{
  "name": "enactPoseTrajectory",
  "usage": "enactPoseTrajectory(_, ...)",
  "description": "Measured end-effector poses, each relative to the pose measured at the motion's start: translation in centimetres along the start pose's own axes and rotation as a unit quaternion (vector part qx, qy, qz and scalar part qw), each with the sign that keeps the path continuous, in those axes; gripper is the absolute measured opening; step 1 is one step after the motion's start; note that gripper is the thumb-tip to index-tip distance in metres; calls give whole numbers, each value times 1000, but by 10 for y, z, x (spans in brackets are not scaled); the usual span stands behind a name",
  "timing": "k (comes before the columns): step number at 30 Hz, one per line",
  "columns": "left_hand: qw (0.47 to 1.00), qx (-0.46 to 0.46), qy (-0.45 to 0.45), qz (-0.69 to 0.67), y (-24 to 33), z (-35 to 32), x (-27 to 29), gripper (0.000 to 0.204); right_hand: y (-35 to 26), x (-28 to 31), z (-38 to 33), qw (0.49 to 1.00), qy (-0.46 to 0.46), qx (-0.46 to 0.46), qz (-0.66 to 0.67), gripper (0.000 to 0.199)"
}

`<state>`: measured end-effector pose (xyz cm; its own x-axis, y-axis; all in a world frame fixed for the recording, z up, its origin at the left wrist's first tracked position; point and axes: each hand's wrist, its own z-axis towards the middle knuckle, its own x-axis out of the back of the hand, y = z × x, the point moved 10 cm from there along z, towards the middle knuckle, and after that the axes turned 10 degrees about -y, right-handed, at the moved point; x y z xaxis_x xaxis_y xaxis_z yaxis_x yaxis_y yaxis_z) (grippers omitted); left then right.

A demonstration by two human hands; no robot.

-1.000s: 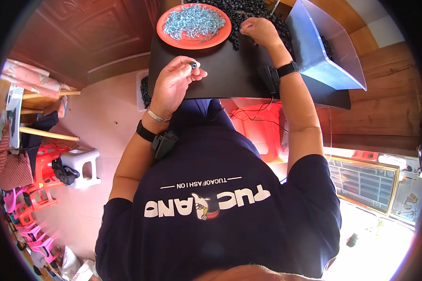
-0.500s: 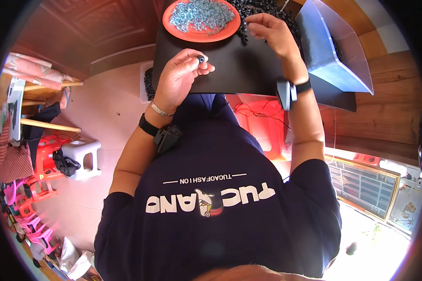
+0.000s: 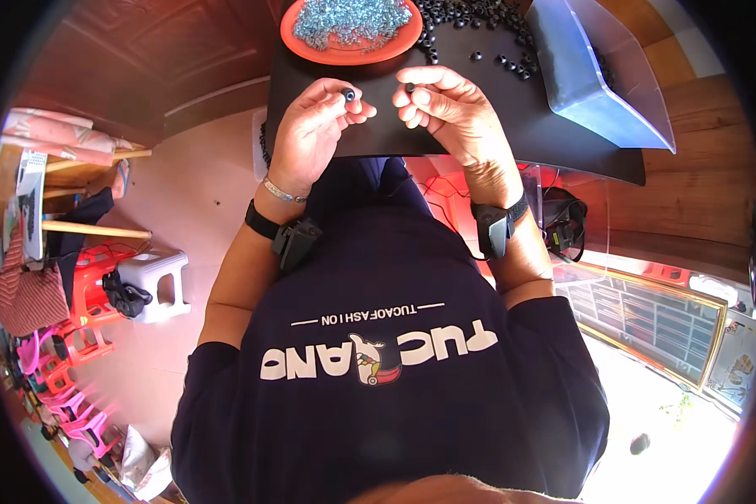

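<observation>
My left hand (image 3: 309,126) pinches a small black ring-like piece (image 3: 349,96) with a pale hole facing up, between thumb and fingertips. Opposite it, my right hand (image 3: 455,109) has thumb and forefinger closed on another small black piece (image 3: 410,88). A short gap separates the two hands over the near part of the dark table (image 3: 378,101). Beyond my left hand stands an orange-red plate (image 3: 349,57) heaped with tiny silvery metal parts (image 3: 353,21), too small to name. Past my right hand lie many loose black pieces (image 3: 476,56) of similar look.
At the table's right side a translucent plastic bin (image 3: 609,105) lies tilted, with black pieces partly showing inside. Another clear container (image 3: 260,151) sits below the table's left edge. Plastic stools (image 3: 155,286) stand on the floor to the left.
My right hand has come from the loose black pieces back toward my left hand, with a black piece in its fingertips. My left hand keeps its piece and has moved slightly.
</observation>
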<state>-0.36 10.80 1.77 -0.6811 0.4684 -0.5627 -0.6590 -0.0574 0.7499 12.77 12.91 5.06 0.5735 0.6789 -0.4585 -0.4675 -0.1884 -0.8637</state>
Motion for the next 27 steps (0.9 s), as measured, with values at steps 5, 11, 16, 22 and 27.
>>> enactPoseTrajectory(5, 1000, 0, 10, -3, 0, -1, 2, 20, 6, -7, -2, 1000, -20, -16, 0, 23)
enactPoseTrajectory(11, 1000, -2, 0, 1, 0, -1, 2, 20, 7, -9, -5, 1000, -3, -26, 6, 19)
enactPoseTrajectory(16, 1000, 4, 0, 4, -1, 0, 2, 20, 15, -9, -5, 999, -16, -30, 39, 20)
enactPoseTrajectory(22, 1000, 5, -15, 9, 0, 0, -1, 23, 25, -7, -2, 996, -23, -26, 83, 18)
enactPoseTrajectory(27, 1000, -2, -9, -2, 0, 0, 0, 21, 29, -7, -4, 997, 12, -30, 68, 18)
